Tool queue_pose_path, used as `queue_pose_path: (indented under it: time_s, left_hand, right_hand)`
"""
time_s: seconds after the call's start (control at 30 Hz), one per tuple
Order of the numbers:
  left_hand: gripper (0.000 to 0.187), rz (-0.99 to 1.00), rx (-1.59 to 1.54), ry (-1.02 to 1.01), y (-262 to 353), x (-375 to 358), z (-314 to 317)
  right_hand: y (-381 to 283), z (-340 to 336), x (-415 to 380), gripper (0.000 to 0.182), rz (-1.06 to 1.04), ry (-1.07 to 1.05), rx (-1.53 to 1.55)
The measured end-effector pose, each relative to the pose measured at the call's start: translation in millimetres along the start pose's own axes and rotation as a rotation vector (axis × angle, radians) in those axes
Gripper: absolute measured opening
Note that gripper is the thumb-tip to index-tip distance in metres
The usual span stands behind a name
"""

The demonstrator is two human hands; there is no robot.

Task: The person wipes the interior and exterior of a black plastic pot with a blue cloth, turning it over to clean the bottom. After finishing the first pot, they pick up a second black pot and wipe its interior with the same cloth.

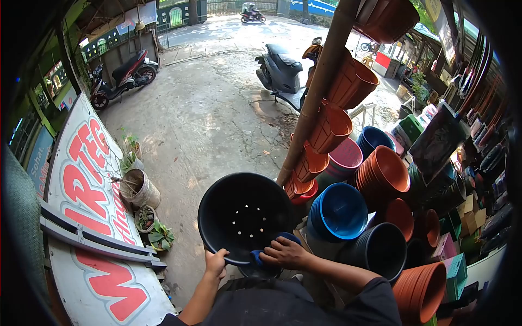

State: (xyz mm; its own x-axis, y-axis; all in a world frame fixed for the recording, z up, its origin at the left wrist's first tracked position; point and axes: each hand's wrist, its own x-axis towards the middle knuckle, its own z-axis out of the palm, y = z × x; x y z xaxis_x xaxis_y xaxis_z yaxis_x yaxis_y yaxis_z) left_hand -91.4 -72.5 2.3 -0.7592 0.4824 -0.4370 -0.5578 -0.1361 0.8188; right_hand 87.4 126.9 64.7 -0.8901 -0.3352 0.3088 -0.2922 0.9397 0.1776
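Here's the black pot (249, 220), right in front of the body, its mouth facing up toward the head, a ring of small holes showing bright in its base. Left hand (215, 264) is on the near left of the rim: thumb laid over the edge, pot wall inside the grip, the other fingers tucked mostly out of sight, so how they sit I cannot tell.

Over to the right hand (284, 254), at the near right of the rim, fingers bent and close together over a blue cloth (290, 237) that pokes out on 2 sides. The pot lies just past those fingertips; whether they touch bare wall I cannot tell, with the cloth in the way.

Just to the right, a blue pot (342, 212) tilts its mouth this way, and a dark pot (387, 251) sits near the right forearm. Beyond, a bamboo pole (312, 103) slants up past orange-brown pots (333, 127), and 1 grey scooter (283, 68) stands on the concrete.
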Motion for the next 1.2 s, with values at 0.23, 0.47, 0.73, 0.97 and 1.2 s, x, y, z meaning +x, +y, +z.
queue_pose_path:
  time_s: [0.23, 0.47, 0.73, 0.97, 1.2]
  left_hand:
    - [0.068, 0.125, 0.484, -0.332, 77.8, 23.0, -47.9]
    - [0.074, 0.111, 0.864, -0.55, 122.2, 83.4, -40.5]
    - [0.087, 0.709, 1.369, -0.901, 61.2, -16.4, 48.4]
    - [0.027, 0.686, 1.369, -0.777, 56.7, -18.5, 35.8]
    - [0.038, 0.333, 0.655, -0.53, 45.8, -4.6, 20.5]
  right_hand:
    - [69.6, -27.5, -24.9, 0.036, -0.347, -0.154, -0.137]
    - [96.4, -38.4, 12.2, 0.015, -0.516, -0.032, -0.217]
    - [103.5, -32.4, 36.3, 0.008, -0.243, -0.109, -0.071]
    - [107.5, -53.9, 37.7, 0.038, -0.08, -0.224, 0.222]
    - [86.7, -41.5, 35.6, 0.097, 0.41, 0.109, 0.644]
